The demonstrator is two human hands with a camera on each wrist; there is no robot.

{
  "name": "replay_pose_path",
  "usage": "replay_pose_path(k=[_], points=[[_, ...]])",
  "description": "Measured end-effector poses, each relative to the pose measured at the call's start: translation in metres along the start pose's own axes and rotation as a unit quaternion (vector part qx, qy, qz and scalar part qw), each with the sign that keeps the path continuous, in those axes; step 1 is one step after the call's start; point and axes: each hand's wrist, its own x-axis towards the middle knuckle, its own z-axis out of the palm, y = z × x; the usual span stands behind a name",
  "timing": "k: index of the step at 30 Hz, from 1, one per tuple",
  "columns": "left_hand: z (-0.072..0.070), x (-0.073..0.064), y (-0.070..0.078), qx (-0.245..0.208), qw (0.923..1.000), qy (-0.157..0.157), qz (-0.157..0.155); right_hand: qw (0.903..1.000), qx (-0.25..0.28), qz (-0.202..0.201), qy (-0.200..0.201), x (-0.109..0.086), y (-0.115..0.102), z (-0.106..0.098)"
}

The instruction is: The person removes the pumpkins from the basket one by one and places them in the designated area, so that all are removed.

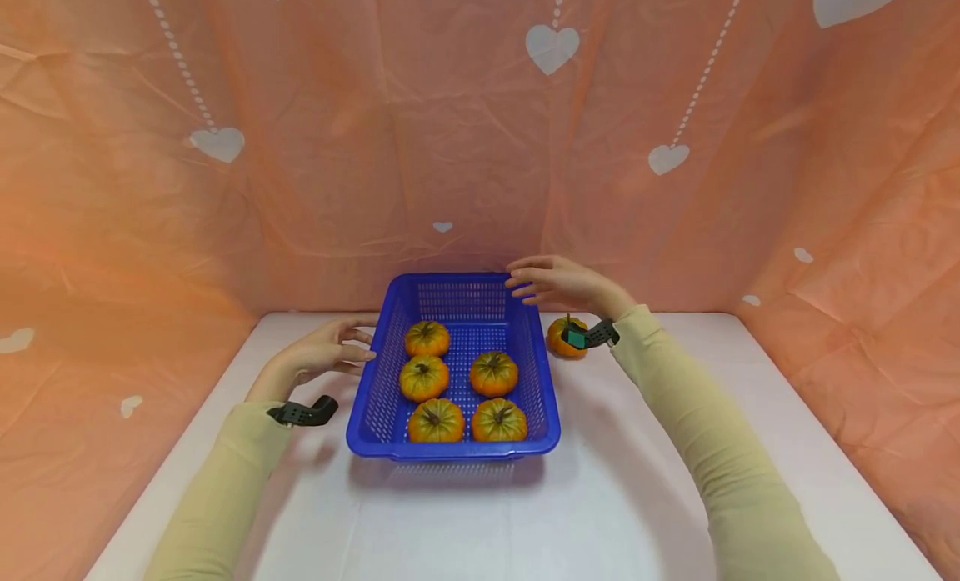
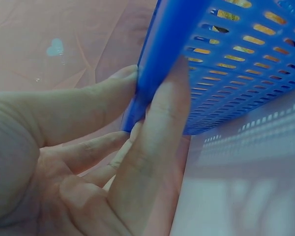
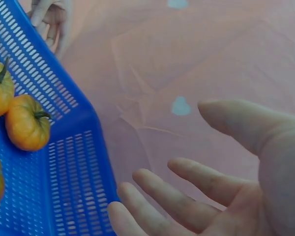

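A blue plastic basket (image 1: 453, 449) with slotted walls holds several small orange-green pumpkins (image 1: 424, 378). At its left side my left hand (image 1: 318, 352) pinches the rim; the left wrist view shows the thumb (image 2: 101, 101) on one side of the rim and the index finger (image 2: 157, 142) on the other. My right hand (image 1: 558, 281) hovers by the far right corner, fingers spread and holding nothing. In the right wrist view its fingertips (image 3: 142, 177) are close to the basket's edge; whether they touch it I cannot tell.
One more pumpkin (image 1: 558, 344) sits on the white table (image 1: 450, 531) outside the basket, partly hidden by the right wrist's camera strap (image 1: 600, 334). Behind and at both sides hangs a peach-coloured cloth (image 1: 337, 147) with white hearts.
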Motion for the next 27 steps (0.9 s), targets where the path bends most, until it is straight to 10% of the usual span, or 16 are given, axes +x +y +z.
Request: replay_pose_path(k=[27], points=[[-0.001, -0.002, 0.000, 0.000, 1.0000, -0.002, -0.004, 0.9887, -0.099, 0.078, -0.081, 0.037, 0.026, 0.043]])
